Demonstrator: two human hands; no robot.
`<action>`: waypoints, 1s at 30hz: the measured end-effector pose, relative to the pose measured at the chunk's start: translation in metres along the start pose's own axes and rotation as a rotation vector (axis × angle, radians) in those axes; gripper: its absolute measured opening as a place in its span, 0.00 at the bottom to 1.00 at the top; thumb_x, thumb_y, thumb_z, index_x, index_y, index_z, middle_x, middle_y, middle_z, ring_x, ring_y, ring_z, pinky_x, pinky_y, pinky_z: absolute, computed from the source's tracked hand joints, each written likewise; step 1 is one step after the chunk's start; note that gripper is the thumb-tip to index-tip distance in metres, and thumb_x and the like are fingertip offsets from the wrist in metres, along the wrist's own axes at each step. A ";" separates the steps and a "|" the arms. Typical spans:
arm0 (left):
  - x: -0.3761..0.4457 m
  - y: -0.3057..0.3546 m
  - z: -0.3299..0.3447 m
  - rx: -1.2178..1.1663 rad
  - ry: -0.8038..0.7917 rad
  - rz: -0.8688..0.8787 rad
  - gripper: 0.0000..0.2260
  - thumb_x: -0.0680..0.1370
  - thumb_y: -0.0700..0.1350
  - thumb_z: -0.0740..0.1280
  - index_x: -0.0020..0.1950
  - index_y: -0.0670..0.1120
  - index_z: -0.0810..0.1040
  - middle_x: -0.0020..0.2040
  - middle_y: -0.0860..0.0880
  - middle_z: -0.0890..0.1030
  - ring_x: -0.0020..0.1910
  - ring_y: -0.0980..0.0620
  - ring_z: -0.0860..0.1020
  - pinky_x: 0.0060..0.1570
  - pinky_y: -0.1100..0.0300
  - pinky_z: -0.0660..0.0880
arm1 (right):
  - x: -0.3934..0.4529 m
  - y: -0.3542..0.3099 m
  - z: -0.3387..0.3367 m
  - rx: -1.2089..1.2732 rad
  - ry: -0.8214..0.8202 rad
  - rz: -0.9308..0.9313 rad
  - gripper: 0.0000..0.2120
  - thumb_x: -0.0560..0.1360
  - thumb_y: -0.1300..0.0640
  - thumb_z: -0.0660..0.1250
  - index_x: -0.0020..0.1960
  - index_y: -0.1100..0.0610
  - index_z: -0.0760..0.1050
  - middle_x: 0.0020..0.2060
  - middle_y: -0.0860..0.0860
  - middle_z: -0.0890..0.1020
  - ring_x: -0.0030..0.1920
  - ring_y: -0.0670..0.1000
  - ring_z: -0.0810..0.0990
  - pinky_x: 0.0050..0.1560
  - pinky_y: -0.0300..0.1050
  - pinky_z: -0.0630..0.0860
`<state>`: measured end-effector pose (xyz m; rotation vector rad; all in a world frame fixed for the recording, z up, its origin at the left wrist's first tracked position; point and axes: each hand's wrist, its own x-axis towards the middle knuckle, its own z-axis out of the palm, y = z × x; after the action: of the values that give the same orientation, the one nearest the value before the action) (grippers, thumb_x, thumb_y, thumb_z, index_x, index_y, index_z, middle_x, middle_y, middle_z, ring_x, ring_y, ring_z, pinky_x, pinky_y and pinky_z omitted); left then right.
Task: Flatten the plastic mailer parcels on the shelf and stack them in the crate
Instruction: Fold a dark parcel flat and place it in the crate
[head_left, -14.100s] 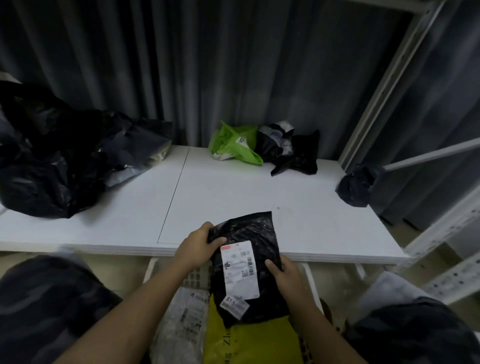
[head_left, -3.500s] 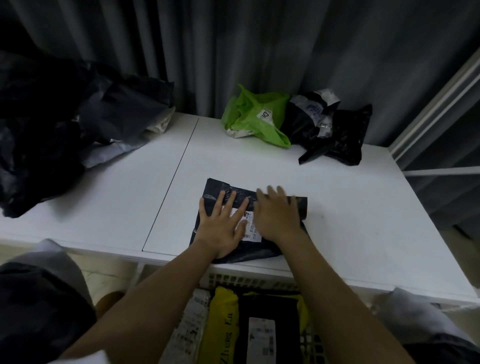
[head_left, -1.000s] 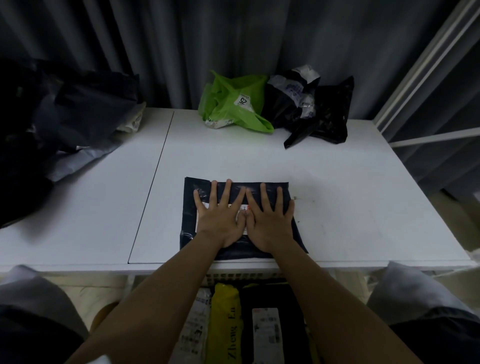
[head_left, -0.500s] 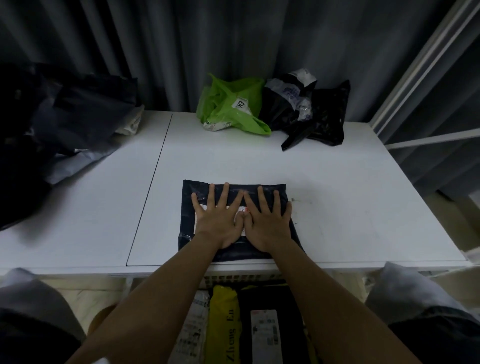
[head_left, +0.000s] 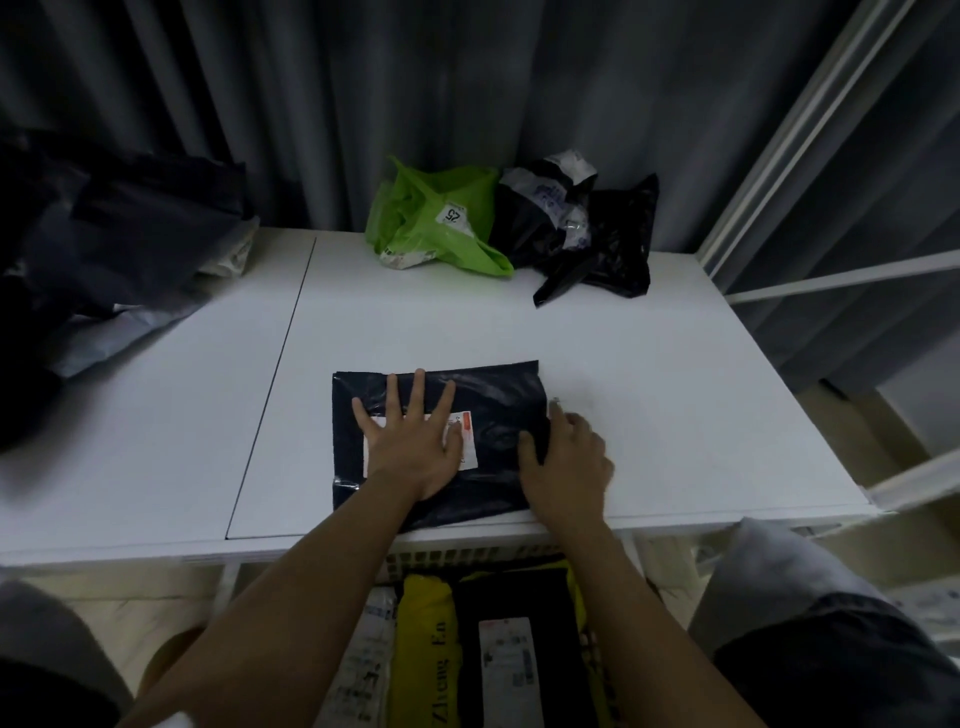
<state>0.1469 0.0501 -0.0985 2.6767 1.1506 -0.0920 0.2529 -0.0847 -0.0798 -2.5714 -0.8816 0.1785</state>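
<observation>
Two hands work the dark mailer (head_left: 467, 415) lying flat near the shelf's (head_left: 649, 364) front edge: my left hand (head_left: 415, 441) presses its label with straight, spread fingers, my right hand (head_left: 569, 462) curls around its right edge. Below, the crate (head_left: 519, 551) holds stacked parcels.

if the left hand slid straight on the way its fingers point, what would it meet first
Past the flat dark plastic mailer under the left hand, bare white shelf; then probably the crumpled green plastic mailer, though depth is unclear.
</observation>
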 end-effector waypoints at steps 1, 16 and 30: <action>-0.003 0.002 -0.001 -0.026 -0.012 -0.035 0.26 0.81 0.58 0.43 0.78 0.58 0.39 0.78 0.48 0.36 0.75 0.42 0.34 0.66 0.30 0.33 | -0.002 0.001 -0.004 0.005 0.024 0.077 0.27 0.80 0.45 0.55 0.76 0.53 0.57 0.70 0.56 0.65 0.68 0.58 0.64 0.65 0.54 0.61; 0.057 0.016 -0.108 -0.714 0.202 -0.077 0.22 0.82 0.56 0.56 0.72 0.47 0.65 0.62 0.47 0.77 0.64 0.45 0.72 0.67 0.48 0.64 | 0.058 -0.012 -0.064 0.305 0.158 -0.687 0.18 0.78 0.67 0.59 0.66 0.56 0.72 0.43 0.47 0.69 0.40 0.45 0.68 0.40 0.35 0.68; 0.058 -0.027 -0.104 -0.954 0.377 -0.287 0.06 0.80 0.46 0.63 0.45 0.46 0.70 0.46 0.42 0.78 0.48 0.42 0.75 0.47 0.55 0.68 | 0.118 -0.049 -0.058 0.506 0.116 -0.318 0.27 0.75 0.65 0.68 0.72 0.56 0.66 0.49 0.58 0.75 0.48 0.52 0.74 0.54 0.36 0.71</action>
<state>0.1642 0.1335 -0.0107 1.7071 1.2365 0.7451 0.3332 0.0028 -0.0050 -1.9317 -1.0330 0.1349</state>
